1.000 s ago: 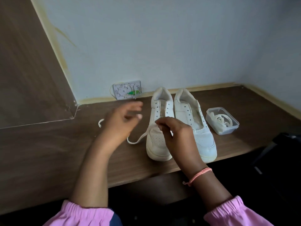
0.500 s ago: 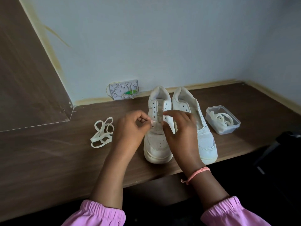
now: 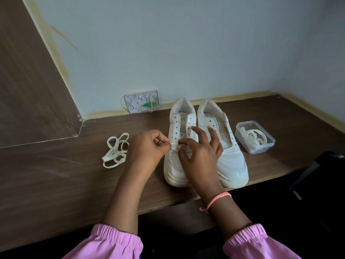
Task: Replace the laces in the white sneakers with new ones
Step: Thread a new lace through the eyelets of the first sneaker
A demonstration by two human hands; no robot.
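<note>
Wooden desk (image 3: 56,184): brown top set against a pale wall, bearing everything below.
Loose lace (image 3: 115,150): cream flat lace lying in a tangled heap on the desk, left of the hands, touching neither hand.
Wall plate (image 3: 142,103): white fitting at the foot of the wall with a green piece in it, behind the shoes.
Left hand (image 3: 147,146): fingers curled, thumb and forefinger pinching a short white lace end (image 3: 173,144) at the left edge of the left sneaker.
Left sneaker (image 3: 180,146): white, toe toward the person, most eyelets bare; touching its mate.
Right hand (image 3: 200,154): over the left sneaker's forefoot, fingers spread and bent; forefinger and thumb reach toward the lace end, grip cannot be told.
Wristband (image 3: 217,200): pink cord on the right wrist.
Right sneaker (image 3: 229,157): white, unlaced.
Plastic tub (image 3: 254,137): clear, lidless, holding coiled white laces (image 3: 255,136), right of the shoes.
</note>
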